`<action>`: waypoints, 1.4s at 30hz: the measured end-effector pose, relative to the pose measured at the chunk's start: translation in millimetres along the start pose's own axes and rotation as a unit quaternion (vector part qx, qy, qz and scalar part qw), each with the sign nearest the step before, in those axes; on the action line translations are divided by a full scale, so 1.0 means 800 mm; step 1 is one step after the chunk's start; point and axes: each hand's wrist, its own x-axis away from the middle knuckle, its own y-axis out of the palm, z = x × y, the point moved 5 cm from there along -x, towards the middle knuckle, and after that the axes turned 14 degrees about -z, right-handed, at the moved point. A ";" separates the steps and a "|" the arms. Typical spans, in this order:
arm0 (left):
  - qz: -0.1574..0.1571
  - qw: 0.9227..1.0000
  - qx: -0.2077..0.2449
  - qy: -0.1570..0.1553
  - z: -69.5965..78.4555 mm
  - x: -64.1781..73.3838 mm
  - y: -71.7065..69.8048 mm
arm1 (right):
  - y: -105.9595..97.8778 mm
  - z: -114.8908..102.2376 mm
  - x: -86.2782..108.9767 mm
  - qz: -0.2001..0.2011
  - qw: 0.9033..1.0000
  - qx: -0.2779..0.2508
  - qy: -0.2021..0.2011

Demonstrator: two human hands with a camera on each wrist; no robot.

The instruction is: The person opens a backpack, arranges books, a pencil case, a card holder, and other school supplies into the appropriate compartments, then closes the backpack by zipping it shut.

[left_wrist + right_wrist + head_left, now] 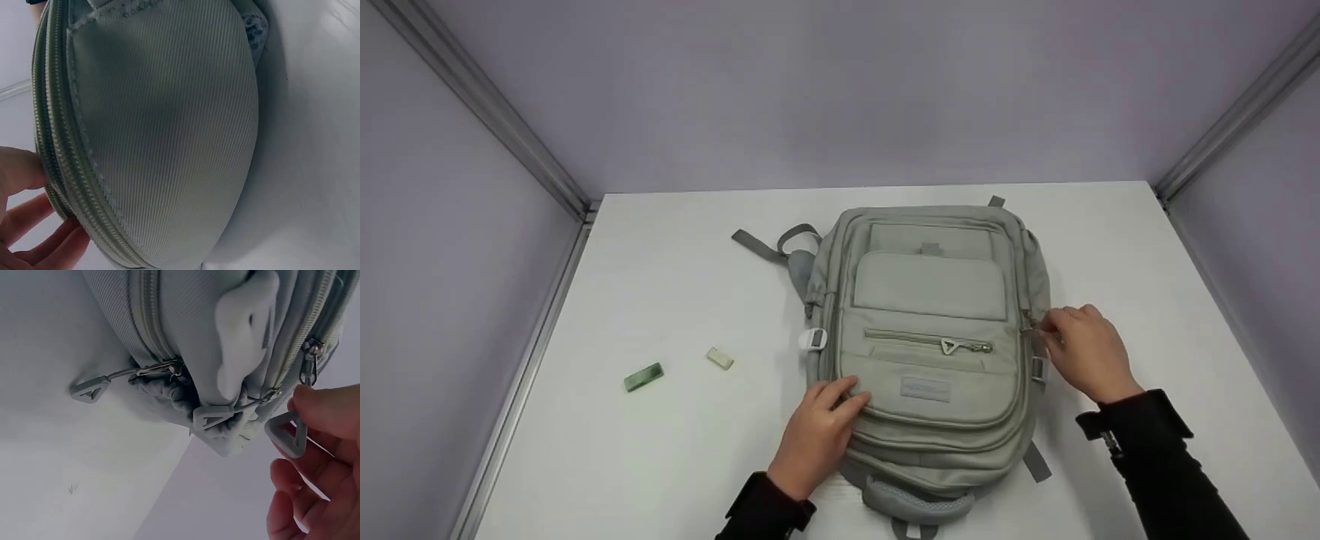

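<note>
A grey-green backpack (922, 285) lies front side up on the white table. My right hand (1086, 351) is at the bag's right side, where thumb and fingers pinch a triangular zipper pull (289, 433) close to its slider. Across at the lower left, my left hand (816, 429) holds the edge of the front pocket, its fingertips on the rim. The left wrist view shows the thumb (19, 170) and fingers beside the double zipper track (62, 129). Two more zipper pulls hang loose in the right wrist view, one a grey triangle (90, 390), the other a paler triangle (212, 417).
A green block (643, 377) and a smaller pale block (720, 358) lie on the table (675, 442) left of the bag. Straps (761, 246) trail from the bag's upper left, and its top handle (915, 504) points toward me. Grey walls enclose the table's back and sides.
</note>
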 end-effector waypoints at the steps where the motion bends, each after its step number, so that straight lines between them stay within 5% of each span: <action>1: 0.003 1.000 0.000 -0.001 -0.001 0.000 0.000 | -0.001 -0.002 0.003 -0.007 1.000 0.000 0.003; 7: 0.015 1.000 0.000 -0.004 -0.002 -0.001 0.002 | -0.001 -0.019 0.023 -0.035 0.999 -0.010 0.023; 18: 0.020 1.000 0.020 -0.014 -0.003 0.002 0.008 | 0.014 -0.046 0.062 -0.027 0.998 -0.018 0.046; 30: 0.041 0.999 0.023 -0.011 -0.003 0.002 0.011 | 0.028 -0.085 0.111 -0.087 0.989 -0.046 0.107; 42: 0.045 0.999 0.023 -0.006 -0.001 0.001 0.011 | 0.049 -0.146 0.141 -0.076 0.990 -0.051 0.105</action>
